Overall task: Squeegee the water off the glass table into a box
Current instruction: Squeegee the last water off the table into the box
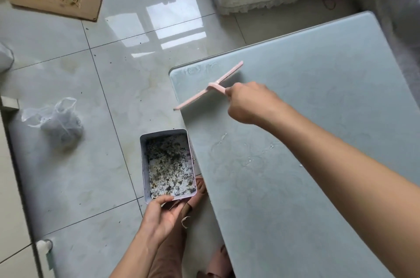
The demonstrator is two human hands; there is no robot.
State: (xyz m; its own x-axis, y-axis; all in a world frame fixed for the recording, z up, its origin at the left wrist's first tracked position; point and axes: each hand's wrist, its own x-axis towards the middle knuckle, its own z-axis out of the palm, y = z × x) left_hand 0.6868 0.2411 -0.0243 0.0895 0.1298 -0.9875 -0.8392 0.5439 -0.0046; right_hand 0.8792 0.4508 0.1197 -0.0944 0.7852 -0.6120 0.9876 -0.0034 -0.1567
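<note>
Reaching out from the near right, a bare forearm crosses the glass table (329, 77), and at its end the right hand (247, 102) has its fingers curled tight round the handle of a pink squeegee (213, 86). Its blade lies slantwise near the table's far left corner, with the near end poking out past the left edge. Whether the rubber presses on the glass or rides just above it, I cannot tell.

Off the left edge, the left hand (159, 216) holds the box (142, 164) by its near end, thumb hooked over the rim and fingers underneath. It hangs just beside the table edge, above a bare foot (200, 186) on the tiled floor (91, 141). Inside it is a wet, speckled mess of dark grit.

That mess suggests some water has already gone in. Work is left, though: a swirled film (195, 70) shows at the far left corner beyond the blade, and pale streaks (221, 138) and drops (271, 146) lie in the middle of the glass, nearer than the blade. I would call the job partly done. The box also sits nearer than the blade's overhanging end, so it probably has to shift farther along the edge to catch the run-off.
</note>
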